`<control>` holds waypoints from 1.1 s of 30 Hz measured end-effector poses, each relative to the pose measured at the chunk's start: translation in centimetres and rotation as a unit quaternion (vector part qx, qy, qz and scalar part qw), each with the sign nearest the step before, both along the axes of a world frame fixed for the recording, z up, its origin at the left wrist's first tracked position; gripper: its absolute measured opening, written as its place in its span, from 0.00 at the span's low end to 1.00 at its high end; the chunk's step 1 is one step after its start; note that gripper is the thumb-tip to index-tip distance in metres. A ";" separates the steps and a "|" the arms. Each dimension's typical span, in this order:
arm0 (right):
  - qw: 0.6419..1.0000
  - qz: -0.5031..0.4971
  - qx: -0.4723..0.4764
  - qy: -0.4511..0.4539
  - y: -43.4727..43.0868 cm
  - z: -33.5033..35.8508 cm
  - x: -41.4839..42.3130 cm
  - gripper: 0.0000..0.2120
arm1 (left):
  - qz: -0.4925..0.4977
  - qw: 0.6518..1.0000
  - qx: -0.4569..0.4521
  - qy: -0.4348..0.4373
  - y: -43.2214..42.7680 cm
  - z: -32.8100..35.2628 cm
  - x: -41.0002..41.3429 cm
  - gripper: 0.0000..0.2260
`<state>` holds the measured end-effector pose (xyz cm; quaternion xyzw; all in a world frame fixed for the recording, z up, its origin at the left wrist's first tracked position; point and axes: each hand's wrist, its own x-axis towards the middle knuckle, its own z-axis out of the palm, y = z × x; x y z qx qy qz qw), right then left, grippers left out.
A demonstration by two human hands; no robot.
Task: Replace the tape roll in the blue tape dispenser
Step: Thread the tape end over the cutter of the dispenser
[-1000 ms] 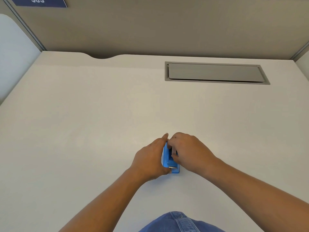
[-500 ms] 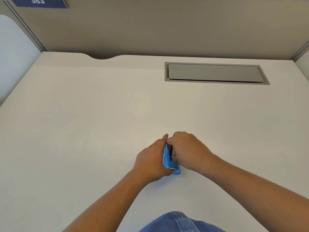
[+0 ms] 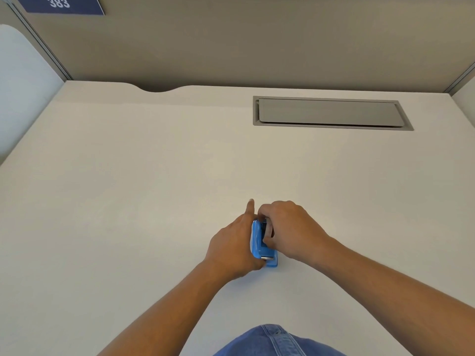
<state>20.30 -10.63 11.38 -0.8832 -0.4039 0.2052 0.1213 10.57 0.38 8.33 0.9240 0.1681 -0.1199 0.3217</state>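
Blue denim fabric [image 3: 272, 341] at my bottom edge, both bare forearms reaching forward over the plain off-white counter [image 3: 128, 201]. Small blue plastic tape dispenser [image 3: 258, 249] sits on the counter, centre-near, metal cutter end toward me. My left hand [image 3: 236, 249] clasps its left side, index finger sticking out straight and forward, thumb at the near corner. My right hand [image 3: 288, 229] is curled over the top, fingertips pinching something down in the roll slot; I can't tell if it's the tape roll, mostly hidden. Further back right, grey rectangular cable hatch [image 3: 331, 113] set flush in the counter. Beyond, beige partition wall [image 3: 244, 42] with dark blue sign reading 383 [image 3: 60, 3], top left.
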 end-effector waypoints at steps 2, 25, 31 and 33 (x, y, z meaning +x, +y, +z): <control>1.000 0.004 -0.002 -0.009 0.0 0.0 0.0 0.07 | 0.001 1.000 -0.002 -0.004 0.0 0.0 0.0 0.54; 0.999 -0.040 0.012 0.033 -0.8 -0.6 0.1 0.22 | 0.000 0.999 0.034 -0.001 -0.4 0.0 -0.3 0.54; 0.999 -0.032 0.001 0.033 -1.6 -0.8 -0.4 0.27 | 0.001 0.999 0.032 0.002 -0.7 0.0 -0.6 0.52; 0.998 -0.036 -0.001 0.052 -2.1 -0.8 -0.4 0.30 | -0.001 1.000 0.025 0.003 -0.7 -0.1 -0.7 0.51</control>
